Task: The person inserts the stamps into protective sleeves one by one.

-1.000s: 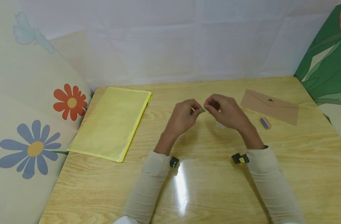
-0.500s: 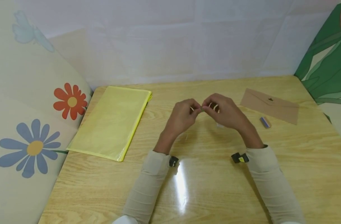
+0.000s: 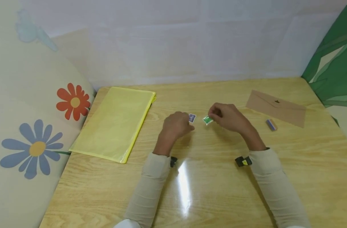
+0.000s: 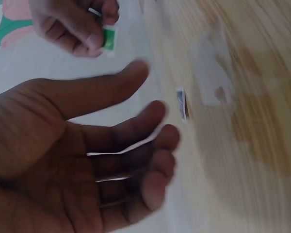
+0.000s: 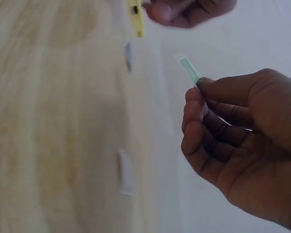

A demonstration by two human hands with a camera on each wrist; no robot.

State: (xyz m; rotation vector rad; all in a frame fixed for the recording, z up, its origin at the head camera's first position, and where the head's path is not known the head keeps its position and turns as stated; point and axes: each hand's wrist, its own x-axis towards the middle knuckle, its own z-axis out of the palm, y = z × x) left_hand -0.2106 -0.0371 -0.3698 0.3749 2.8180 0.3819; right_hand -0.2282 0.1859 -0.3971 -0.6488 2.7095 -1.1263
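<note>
My right hand [image 3: 226,116] pinches a small green stamp [image 3: 207,120] with a white edge between thumb and fingertips, above the table. In the right wrist view this stamp [image 5: 189,71] sticks out edge-on past the thumb tip. My left hand [image 3: 176,126] holds nothing; its thumb stands apart from its loosely bent fingers in the left wrist view. Beside the left hand's fingertips a purple-blue stamp [image 3: 192,118] with a white border lies on the table. A small whitish piece [image 5: 125,172] lies nearer the right hand, which hides it in the head view.
On the left of the wooden table [image 3: 216,193] lies a yellow zip folder [image 3: 113,123]. A brown envelope [image 3: 276,109] lies at the back right, with a small blue, white and tan eraser [image 3: 271,125] just in front of it. A pale cloth wall [image 3: 173,50] closes the back.
The green stamp has passed from my left hand to my right. My left hand has drawn back left and down, uncovering the purple-blue stamp; my right hand has come slightly lower.
</note>
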